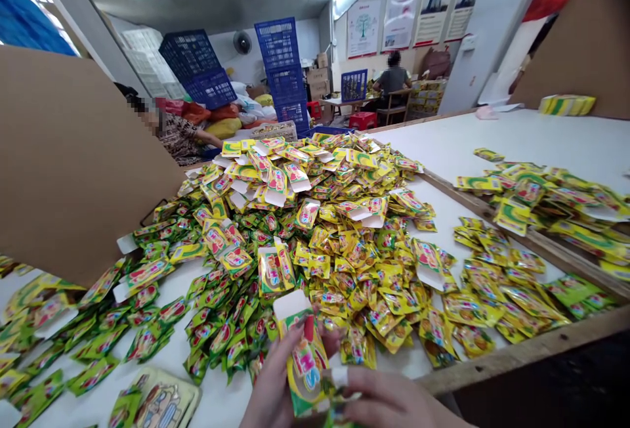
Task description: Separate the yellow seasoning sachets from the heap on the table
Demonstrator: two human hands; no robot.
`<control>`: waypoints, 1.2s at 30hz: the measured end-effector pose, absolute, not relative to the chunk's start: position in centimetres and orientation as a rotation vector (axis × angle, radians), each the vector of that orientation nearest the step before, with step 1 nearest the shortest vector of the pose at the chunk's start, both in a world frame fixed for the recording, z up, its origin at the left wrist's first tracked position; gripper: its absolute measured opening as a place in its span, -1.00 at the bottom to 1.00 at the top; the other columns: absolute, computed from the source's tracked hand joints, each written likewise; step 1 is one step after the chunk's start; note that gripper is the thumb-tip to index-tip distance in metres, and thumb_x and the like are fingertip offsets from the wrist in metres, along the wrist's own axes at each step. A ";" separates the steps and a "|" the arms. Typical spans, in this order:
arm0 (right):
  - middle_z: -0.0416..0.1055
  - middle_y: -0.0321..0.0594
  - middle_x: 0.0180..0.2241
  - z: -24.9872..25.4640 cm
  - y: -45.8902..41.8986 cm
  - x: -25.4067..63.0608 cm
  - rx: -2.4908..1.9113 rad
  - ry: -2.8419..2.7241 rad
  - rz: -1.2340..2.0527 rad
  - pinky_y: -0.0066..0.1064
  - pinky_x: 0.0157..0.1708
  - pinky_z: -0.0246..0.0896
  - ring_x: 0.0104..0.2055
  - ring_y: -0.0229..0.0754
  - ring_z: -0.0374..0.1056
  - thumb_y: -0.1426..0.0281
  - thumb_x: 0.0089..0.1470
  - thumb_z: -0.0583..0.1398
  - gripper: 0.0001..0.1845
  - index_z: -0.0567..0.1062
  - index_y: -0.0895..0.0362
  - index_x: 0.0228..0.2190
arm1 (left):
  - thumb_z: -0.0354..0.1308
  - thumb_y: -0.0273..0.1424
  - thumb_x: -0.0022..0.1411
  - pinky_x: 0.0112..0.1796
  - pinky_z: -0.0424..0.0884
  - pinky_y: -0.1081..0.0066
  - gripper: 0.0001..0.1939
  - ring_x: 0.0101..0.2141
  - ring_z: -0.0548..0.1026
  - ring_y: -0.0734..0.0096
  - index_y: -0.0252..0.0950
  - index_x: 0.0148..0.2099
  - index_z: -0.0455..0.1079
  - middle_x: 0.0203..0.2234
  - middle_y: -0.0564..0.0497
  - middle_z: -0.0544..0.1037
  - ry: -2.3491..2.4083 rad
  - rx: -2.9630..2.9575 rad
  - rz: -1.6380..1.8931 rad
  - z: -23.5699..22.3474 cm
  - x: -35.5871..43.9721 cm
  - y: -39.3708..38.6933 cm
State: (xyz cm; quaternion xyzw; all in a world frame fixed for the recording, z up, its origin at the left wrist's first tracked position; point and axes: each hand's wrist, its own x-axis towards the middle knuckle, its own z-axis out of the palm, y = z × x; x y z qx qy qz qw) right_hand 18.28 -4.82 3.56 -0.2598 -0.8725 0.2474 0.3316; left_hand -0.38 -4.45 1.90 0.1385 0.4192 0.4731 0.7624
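My left hand (275,379) is wrapped around a small yellow and green carton (306,365), its white flap standing up at the far end. At the near end of that carton is my right hand (388,396), its fingers bent, with white tape around one fingertip. Under those fingers shows part of a green packet (339,417), mostly hidden. Just beyond my hands lie heaps of green packets (229,342) and yellow packets (388,320). Open cartons (275,267) lie on top of the heaps.
Brown cardboard (73,165) stands at the left. A wooden rail (512,356) edges the white table, with more cartons (531,198) to the right. A patterned case (170,398) lies near me. Blue crates (280,54) and two people (180,136) are behind.
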 end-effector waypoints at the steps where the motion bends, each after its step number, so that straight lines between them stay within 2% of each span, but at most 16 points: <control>1: 0.50 -0.25 -0.22 4.1 -4.7 18.8 -0.716 -2.170 0.736 -0.60 -0.21 0.34 -0.21 -0.26 0.44 0.39 0.11 0.10 -0.69 0.36 -0.06 -0.08 | 0.27 -0.29 -0.06 -0.18 0.41 0.24 -0.70 -0.29 0.56 0.20 -0.31 -0.25 0.43 -0.43 -0.04 0.61 0.923 0.349 1.030 1.8 -0.5 -4.6; 5: 0.44 -0.26 -0.34 6.0 -3.2 19.4 -0.760 -1.659 1.038 -0.51 -0.36 0.37 -0.39 -0.28 0.41 0.44 0.09 0.11 -0.75 0.39 -0.04 -0.16 | 0.41 -0.32 -0.27 -0.20 0.41 0.29 -0.54 -0.28 0.54 0.18 -0.30 -0.24 0.45 -0.38 -0.05 0.60 0.936 0.622 0.949 0.5 0.0 -5.7; 10: 0.32 -0.15 -0.25 7.1 -1.7 18.2 -0.729 -1.737 1.140 -0.41 -0.25 0.31 -0.20 -0.19 0.31 0.46 0.06 0.12 -0.80 0.46 0.09 -0.24 | 0.44 -0.28 -0.36 -0.26 0.44 0.27 -0.53 -0.30 0.52 0.19 -0.23 -0.30 0.45 -0.40 -0.01 0.59 0.923 0.646 0.889 -1.4 1.3 -6.3; 14: 0.30 -0.17 -0.26 7.6 -2.1 18.9 -0.793 -1.910 1.090 -0.35 -0.18 0.25 -0.18 -0.19 0.27 0.51 0.03 0.11 -0.77 0.46 0.07 -0.25 | 0.40 -0.27 -0.29 -0.22 0.42 0.28 -0.56 -0.33 0.51 0.22 -0.27 -0.28 0.44 -0.41 -0.02 0.58 1.168 0.825 0.946 -1.3 0.8 -6.5; 18: 0.33 -0.15 -0.28 7.1 -2.4 19.4 -0.708 -1.736 1.156 -0.38 -0.28 0.30 -0.23 -0.18 0.30 0.48 0.05 0.10 -0.78 0.41 0.08 -0.21 | 0.34 -0.29 -0.18 -0.27 0.43 0.30 -0.65 -0.37 0.51 0.25 -0.27 -0.28 0.41 -0.43 -0.01 0.58 1.238 0.894 0.915 -0.7 0.5 -6.5; 24: 0.34 -0.22 -0.22 7.2 -2.3 19.0 -0.862 -2.044 0.970 -0.39 -0.10 0.21 -0.13 -0.22 0.28 0.64 -0.01 0.06 -0.61 0.38 0.03 -0.17 | 0.35 -0.40 -0.24 -0.28 0.42 0.36 -0.62 -0.37 0.50 0.27 -0.30 -0.29 0.36 -0.42 0.00 0.57 1.230 1.027 0.890 0.2 1.6 -6.3; 27: 0.30 -0.25 -0.22 8.0 -2.9 18.7 -1.003 -2.252 0.950 -0.46 -0.19 0.25 -0.21 -0.27 0.31 0.67 -0.03 0.04 -0.59 0.39 0.01 -0.19 | 0.28 -0.45 -0.18 -0.31 0.42 0.40 -0.57 -0.39 0.50 0.30 -0.32 -0.18 0.33 -0.40 -0.01 0.55 1.244 1.117 0.838 0.4 2.1 -6.3; 29: 0.31 -0.23 -0.24 8.4 -3.4 18.5 -1.106 -2.438 0.837 -0.46 -0.32 0.29 -0.32 -0.24 0.35 0.67 -0.06 0.05 -0.61 0.41 0.04 -0.23 | 0.24 -0.47 -0.17 -0.24 0.41 0.36 -0.47 -0.30 0.51 0.23 -0.31 -0.05 0.29 -0.30 -0.06 0.55 1.232 1.150 0.805 0.3 2.2 -6.4; 32: 0.36 -0.17 -0.25 8.9 -3.9 18.4 -1.073 -2.703 0.694 -0.44 -0.41 0.30 -0.39 -0.18 0.37 0.65 -0.08 0.08 -0.67 0.43 0.10 -0.28 | 0.22 -0.51 -0.19 -0.04 0.30 0.26 -0.40 -0.06 0.40 0.08 -0.28 0.00 0.28 -0.10 -0.11 0.48 1.207 1.266 0.819 0.1 2.0 -6.5; 34: 0.38 -0.19 -0.21 8.7 -4.0 18.8 -0.972 -2.662 0.798 -0.46 -0.29 0.31 -0.28 -0.18 0.38 0.67 -0.09 0.09 -0.59 0.39 0.09 -0.19 | 0.22 -0.50 -0.18 -0.01 0.26 0.23 -0.41 -0.02 0.35 0.05 -0.27 0.00 0.28 -0.09 -0.10 0.47 1.169 1.322 0.814 0.1 1.6 -6.4; 36: 0.39 -0.24 -0.20 8.0 -4.0 19.5 -0.911 -2.487 0.912 -0.52 -0.18 0.26 -0.18 -0.25 0.36 0.70 -0.10 0.07 -0.53 0.35 0.06 -0.15 | 0.23 -0.45 -0.15 -0.08 0.31 0.26 -0.46 -0.10 0.41 0.10 -0.26 -0.03 0.28 -0.16 -0.06 0.49 1.088 1.288 0.749 0.2 1.3 -6.3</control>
